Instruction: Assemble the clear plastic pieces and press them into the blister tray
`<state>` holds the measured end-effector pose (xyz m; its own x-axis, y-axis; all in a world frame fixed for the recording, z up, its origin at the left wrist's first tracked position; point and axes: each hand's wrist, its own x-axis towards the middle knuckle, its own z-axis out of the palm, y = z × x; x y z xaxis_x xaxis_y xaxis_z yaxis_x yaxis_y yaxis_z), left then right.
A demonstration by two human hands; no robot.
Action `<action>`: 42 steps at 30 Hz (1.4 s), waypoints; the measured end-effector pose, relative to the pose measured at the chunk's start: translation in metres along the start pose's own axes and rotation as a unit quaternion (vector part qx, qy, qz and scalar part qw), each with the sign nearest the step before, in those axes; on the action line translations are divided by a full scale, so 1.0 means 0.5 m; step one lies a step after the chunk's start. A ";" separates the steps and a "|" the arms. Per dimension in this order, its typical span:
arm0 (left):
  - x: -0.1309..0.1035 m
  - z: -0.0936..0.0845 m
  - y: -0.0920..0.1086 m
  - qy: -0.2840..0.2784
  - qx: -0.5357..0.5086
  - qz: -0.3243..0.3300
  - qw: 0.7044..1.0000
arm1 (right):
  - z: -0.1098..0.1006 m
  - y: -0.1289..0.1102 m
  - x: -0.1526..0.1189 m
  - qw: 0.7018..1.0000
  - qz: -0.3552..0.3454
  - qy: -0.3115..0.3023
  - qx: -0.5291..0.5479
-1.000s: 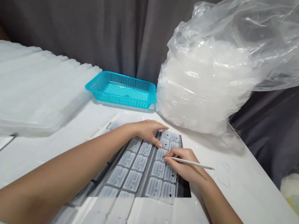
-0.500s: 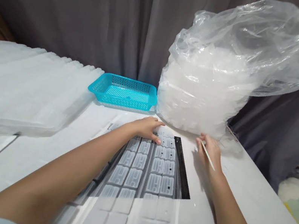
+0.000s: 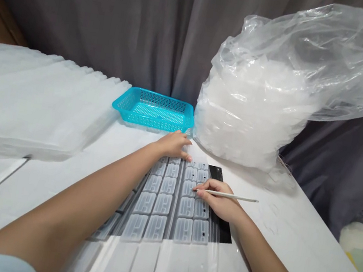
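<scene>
White stick [image 3: 241, 197], one; hands [image 3: 173, 145] [image 3: 220, 205], two; blue basket [image 3: 152, 122], one.

There was one thin stick [image 3: 244, 198], one blue basket [image 3: 156, 121], one big plastic bag [image 3: 255, 113], one table [image 3: 306, 240] and at least one clear moulded tray [image 3: 163, 203].

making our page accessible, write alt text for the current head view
A right hand holds a thin pale stick over a pocketed plastic sheet on a white table, while the left hand lies at the sheet's far end. Behind them sit a blue basket and a large clear bag.
</scene>
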<state>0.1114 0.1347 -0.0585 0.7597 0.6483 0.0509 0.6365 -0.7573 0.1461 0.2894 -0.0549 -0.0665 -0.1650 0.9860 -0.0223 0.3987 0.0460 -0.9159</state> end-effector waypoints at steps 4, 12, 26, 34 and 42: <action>-0.001 -0.001 0.002 -0.002 -0.001 -0.008 1.000 | -0.002 0.007 0.002 1.000 0.002 -0.003 -0.010; -0.002 -0.001 0.003 0.001 0.007 -0.012 1.000 | 0.031 0.001 -0.007 0.952 -0.202 0.006 -0.230; 0.000 0.002 -0.022 0.037 0.013 -0.034 0.999 | -0.105 0.021 -0.008 0.943 -0.010 0.263 -0.203; 0.006 0.011 -0.034 0.017 -0.009 -0.025 1.000 | -0.004 -0.016 -0.022 0.998 0.019 -0.057 0.033; 0.007 0.012 -0.034 0.016 -0.018 -0.025 0.999 | -0.007 -0.002 -0.018 0.996 0.048 -0.069 0.041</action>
<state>0.1040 0.1496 -0.0669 0.7221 0.6880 0.0732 0.6679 -0.7208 0.1855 0.2936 -0.0631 -0.0641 -0.2542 0.9536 -0.1614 0.3448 -0.0666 -0.9363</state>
